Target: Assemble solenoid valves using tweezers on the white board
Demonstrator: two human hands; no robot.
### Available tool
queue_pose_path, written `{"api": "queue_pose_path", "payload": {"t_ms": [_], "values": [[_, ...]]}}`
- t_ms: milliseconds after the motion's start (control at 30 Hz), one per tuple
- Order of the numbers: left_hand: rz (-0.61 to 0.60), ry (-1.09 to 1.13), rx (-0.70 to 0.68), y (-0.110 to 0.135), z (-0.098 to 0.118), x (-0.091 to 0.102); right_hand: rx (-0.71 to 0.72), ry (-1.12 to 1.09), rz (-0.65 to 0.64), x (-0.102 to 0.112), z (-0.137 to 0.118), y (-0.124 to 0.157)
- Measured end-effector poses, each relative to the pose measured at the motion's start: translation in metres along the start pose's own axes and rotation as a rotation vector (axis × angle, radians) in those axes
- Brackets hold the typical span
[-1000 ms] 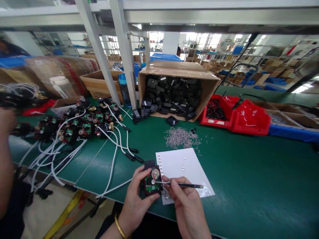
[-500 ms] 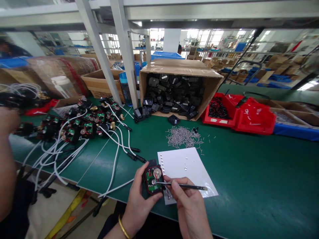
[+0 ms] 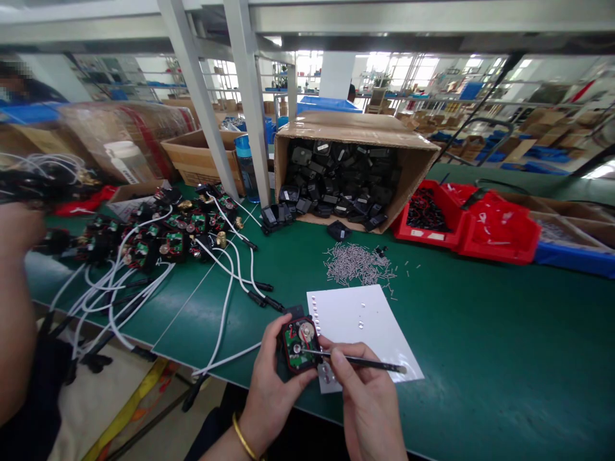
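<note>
Between the fingers and thumb of my left hand [image 3: 273, 378] is a black device housing [image 3: 298, 363] with its inside facing up. A green circuit board, red wires and a round metal disc show in it. My right hand [image 3: 362, 384] pinches a pair of thin dark tweezers [image 3: 369, 362], whose tip touches or hovers at a small round clear part on the board. A white sheet [image 3: 358, 336] lies under and beyond my hands, with small clear domes along its left edge and a few loose near its middle.
A pile of small metal pins [image 3: 358, 264] lies beyond the sheet. Behind stands a cardboard box [image 3: 355, 121] of black housings. Red bins [image 3: 500, 240] are at right. Device assemblies with white cables [image 3: 223, 307] spread leftward. A co-worker's arm [image 3: 16, 307] reaches in at far left.
The whole view has shifted slightly, so things sit a little further right. My hands keep the same hold, and the tweezer tip stays at the round clear part.
</note>
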State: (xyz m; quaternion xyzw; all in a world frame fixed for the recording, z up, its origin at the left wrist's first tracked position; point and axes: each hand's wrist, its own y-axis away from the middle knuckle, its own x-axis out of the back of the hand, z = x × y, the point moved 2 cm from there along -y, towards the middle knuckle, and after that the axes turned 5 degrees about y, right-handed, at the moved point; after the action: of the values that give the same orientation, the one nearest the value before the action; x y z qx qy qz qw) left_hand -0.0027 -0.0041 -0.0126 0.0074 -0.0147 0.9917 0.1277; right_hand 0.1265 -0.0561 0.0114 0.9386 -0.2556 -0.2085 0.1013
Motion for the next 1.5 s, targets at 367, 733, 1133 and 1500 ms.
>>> {"api": "queue_pose_path", "payload": {"t_ms": [367,733,1133,1500], "values": [[-0.01,0.006,-0.001,0.0,-0.001,-0.001,0.018,0.044,0.012,-0.001,-0.002,0.001],[-0.029,-0.038,-0.13,-0.001,0.0,0.006,0.044,0.099,0.001,0.0,-0.003,-0.002],[-0.11,-0.073,-0.386,-0.001,0.003,0.01,0.115,0.18,0.012,-0.003,-0.006,-0.003],[-0.195,-0.436,-0.545,-0.013,0.001,0.016,1.058,0.822,0.281,0.01,-0.073,-0.032]]}}
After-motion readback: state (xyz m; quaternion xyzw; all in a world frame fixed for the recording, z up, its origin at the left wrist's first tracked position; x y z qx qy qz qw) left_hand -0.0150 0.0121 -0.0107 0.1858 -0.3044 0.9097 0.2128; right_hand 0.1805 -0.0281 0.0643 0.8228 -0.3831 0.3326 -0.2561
